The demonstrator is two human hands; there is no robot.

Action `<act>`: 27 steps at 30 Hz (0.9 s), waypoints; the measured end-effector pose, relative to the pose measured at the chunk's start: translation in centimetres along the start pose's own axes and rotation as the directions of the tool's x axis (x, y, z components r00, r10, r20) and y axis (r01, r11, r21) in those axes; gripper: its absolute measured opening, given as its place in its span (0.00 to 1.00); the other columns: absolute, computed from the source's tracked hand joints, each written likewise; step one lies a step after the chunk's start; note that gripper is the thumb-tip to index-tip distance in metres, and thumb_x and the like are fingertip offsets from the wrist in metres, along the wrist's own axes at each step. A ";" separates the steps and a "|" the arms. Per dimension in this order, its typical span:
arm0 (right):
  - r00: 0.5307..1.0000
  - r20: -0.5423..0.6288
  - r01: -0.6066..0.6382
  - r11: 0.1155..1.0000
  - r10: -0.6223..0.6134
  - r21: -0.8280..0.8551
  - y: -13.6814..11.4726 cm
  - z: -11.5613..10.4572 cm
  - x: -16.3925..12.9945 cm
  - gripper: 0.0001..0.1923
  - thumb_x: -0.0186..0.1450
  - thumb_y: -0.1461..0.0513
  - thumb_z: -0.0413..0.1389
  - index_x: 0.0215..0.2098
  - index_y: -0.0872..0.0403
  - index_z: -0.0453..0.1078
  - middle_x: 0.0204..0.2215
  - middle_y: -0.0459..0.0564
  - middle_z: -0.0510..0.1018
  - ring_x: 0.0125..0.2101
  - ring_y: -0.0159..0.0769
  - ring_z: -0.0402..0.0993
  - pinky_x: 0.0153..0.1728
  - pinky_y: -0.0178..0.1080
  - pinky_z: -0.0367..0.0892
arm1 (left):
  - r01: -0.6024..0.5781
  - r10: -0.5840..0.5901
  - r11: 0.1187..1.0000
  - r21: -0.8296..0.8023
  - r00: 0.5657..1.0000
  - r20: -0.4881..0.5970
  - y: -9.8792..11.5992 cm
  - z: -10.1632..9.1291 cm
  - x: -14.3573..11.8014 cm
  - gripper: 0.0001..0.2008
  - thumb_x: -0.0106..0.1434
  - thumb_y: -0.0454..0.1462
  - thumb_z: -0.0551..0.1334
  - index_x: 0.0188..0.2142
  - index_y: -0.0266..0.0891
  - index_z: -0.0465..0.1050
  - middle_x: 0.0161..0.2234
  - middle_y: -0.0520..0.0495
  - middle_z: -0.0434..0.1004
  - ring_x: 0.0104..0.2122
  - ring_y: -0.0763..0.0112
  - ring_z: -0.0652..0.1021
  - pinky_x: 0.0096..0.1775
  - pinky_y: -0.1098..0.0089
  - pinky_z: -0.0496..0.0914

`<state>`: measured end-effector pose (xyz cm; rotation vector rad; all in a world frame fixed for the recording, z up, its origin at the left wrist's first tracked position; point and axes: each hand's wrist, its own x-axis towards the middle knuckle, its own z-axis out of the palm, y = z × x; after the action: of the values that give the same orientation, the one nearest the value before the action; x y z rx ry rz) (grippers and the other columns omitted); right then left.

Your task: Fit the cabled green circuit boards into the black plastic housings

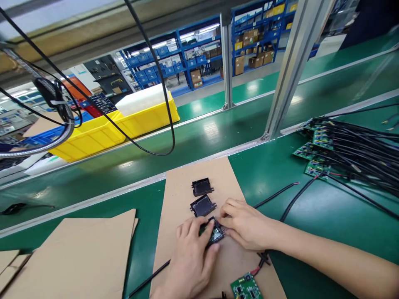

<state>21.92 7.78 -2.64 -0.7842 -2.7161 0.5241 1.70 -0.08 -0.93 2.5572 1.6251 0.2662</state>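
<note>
A small black plastic case (222, 237) with a green circuit board (215, 235) inside lies on a cardboard sheet (177, 195). My left hand (195, 251) grips it from the left, with fingertips pressing on the board and the case's upper edge. At its right side, my right hand (241, 222) has curled fingers closed on the edge; the fingertips are partly hidden. Two more black cases (202, 187) sit open just beyond. Another green circuit board (246, 287) with a black cable lies near the bottom edge. A black cable (149, 279) emerges left of my left hand.
Many wired circuit boards (322, 139) with black cables (368, 145) are piled at right. Cardboard sheets (90, 245) lie at left. A metal post (285, 70) rises behind the green bench; black cables (171, 120) hang overhead. Yellow bins (90, 139) stand beyond.
</note>
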 end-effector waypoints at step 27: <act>0.992 -0.046 -0.123 0.955 0.115 -0.269 9.3 -10.3 9.0 0.13 0.66 0.69 0.54 0.48 0.57 0.73 0.47 0.57 0.75 0.47 0.44 0.68 0.48 0.44 0.62 | 0.121 -0.115 0.991 0.063 0.989 -0.087 -15.7 -3.1 12.4 0.09 0.69 0.39 0.57 0.43 0.37 0.72 0.47 0.43 0.74 0.49 0.61 0.73 0.52 0.55 0.68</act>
<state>22.38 22.84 4.17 -1.0194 -2.7602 0.1608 -7.69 17.77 0.53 2.5171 1.8386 0.3163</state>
